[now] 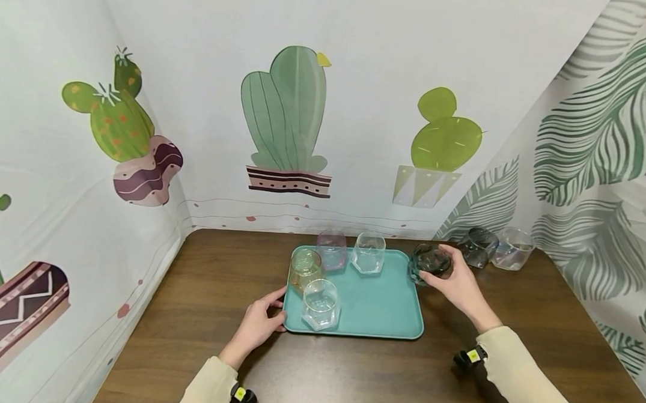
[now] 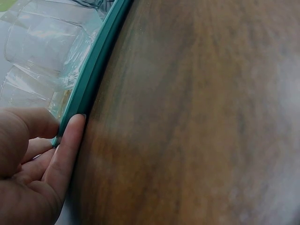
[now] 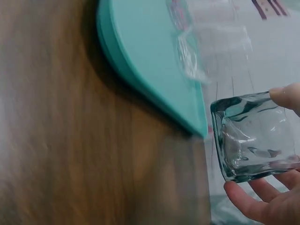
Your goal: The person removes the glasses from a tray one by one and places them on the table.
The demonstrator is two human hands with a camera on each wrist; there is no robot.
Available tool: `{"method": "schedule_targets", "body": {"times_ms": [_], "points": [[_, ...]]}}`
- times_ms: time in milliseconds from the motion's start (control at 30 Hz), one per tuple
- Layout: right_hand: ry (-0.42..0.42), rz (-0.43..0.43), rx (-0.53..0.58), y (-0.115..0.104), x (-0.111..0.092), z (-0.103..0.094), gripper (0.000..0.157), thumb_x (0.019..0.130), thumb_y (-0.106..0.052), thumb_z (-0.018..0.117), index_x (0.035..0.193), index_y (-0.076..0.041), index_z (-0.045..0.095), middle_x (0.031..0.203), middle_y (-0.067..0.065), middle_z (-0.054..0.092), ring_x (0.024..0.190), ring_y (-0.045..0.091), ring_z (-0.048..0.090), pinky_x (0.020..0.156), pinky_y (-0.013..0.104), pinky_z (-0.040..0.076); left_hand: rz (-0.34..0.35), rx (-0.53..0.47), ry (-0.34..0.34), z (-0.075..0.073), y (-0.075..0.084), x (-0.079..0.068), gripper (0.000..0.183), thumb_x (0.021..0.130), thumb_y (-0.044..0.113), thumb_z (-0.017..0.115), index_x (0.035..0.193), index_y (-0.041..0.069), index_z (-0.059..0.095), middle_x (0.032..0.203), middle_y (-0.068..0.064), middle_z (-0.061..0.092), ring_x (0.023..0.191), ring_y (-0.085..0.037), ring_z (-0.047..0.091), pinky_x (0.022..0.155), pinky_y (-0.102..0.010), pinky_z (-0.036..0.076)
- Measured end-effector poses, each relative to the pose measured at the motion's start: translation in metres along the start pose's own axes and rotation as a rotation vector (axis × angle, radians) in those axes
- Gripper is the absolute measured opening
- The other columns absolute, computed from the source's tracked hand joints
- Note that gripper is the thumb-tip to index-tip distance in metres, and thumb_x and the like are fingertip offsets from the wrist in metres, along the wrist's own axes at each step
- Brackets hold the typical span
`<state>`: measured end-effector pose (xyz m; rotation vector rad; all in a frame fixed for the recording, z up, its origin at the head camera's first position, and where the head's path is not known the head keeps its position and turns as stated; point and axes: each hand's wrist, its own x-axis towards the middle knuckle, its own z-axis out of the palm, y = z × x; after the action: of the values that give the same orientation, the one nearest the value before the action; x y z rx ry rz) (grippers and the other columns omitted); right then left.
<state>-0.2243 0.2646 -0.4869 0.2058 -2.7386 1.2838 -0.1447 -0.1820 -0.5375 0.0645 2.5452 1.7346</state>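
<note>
My right hand (image 1: 460, 285) grips a dark, grey-green tinted glass (image 1: 430, 263) at the tray's far right corner. In the right wrist view the thumb and fingers hold the sides of this square-based glass (image 3: 253, 138), clear of the table. My left hand (image 1: 260, 322) pinches the left edge of the turquoise tray (image 1: 378, 306); in the left wrist view, thumb and fingers lie on either side of its rim (image 2: 86, 86). On the tray stand a yellowish glass (image 1: 305, 270), a clear glass (image 1: 321, 306), a pinkish glass (image 1: 331, 250) and another clear glass (image 1: 369, 253).
Behind the right hand, a black-tinted glass (image 1: 479, 249) and a clear iridescent glass (image 1: 513, 250) stand on the wooden table (image 1: 358, 377) near its back edge. A cactus-printed cloth (image 1: 358, 137) hangs directly behind the table and along both sides.
</note>
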Motion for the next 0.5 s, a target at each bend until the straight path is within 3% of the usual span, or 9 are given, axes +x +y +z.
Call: {"method": "schedule_targets", "body": {"times_ms": [167, 300, 400, 500], "points": [[0.026, 0.043, -0.032, 0.013, 0.012, -0.006, 0.089, 0.095, -0.030, 0.076, 0.157, 0.009, 0.025, 0.148, 0.035, 0.041, 0.104, 0.041, 0.058, 0.081, 0.046, 0.053, -0.002, 0.002, -0.003, 0.000, -0.001, 0.000, 0.060, 0.090, -0.008, 0.066, 0.148, -0.002, 0.055, 0.111, -0.023, 0.065, 0.063, -0.019, 0.070, 0.058, -0.029, 0.065], [0.060, 0.080, -0.030, 0.020, 0.021, -0.005, 0.091, 0.094, -0.030, 0.076, 0.157, 0.010, 0.023, 0.150, 0.038, 0.037, 0.126, 0.053, 0.048, 0.100, 0.065, 0.047, -0.008, 0.004, -0.004, 0.001, 0.000, -0.001, 0.060, 0.090, -0.008, 0.066, 0.148, -0.001, 0.055, 0.112, -0.024, 0.065, 0.063, -0.019, 0.070, 0.058, -0.029, 0.065], [0.074, 0.105, -0.028, 0.024, 0.027, -0.003, 0.093, 0.094, -0.031, 0.076, 0.158, 0.010, 0.021, 0.153, 0.039, 0.033, 0.140, 0.056, 0.036, 0.111, 0.071, 0.037, -0.007, 0.005, -0.005, 0.001, 0.001, -0.001, 0.060, 0.090, -0.008, 0.066, 0.149, -0.002, 0.055, 0.112, -0.024, 0.065, 0.063, -0.019, 0.070, 0.058, -0.028, 0.065], [0.080, 0.128, -0.031, 0.027, 0.032, -0.001, 0.094, 0.095, -0.033, 0.075, 0.158, 0.009, 0.020, 0.154, 0.039, 0.032, 0.142, 0.056, 0.033, 0.113, 0.072, 0.034, -0.006, 0.009, -0.007, 0.001, 0.002, -0.001, 0.060, 0.090, -0.008, 0.065, 0.149, -0.002, 0.054, 0.113, -0.025, 0.065, 0.064, -0.019, 0.070, 0.058, -0.028, 0.065]]}}
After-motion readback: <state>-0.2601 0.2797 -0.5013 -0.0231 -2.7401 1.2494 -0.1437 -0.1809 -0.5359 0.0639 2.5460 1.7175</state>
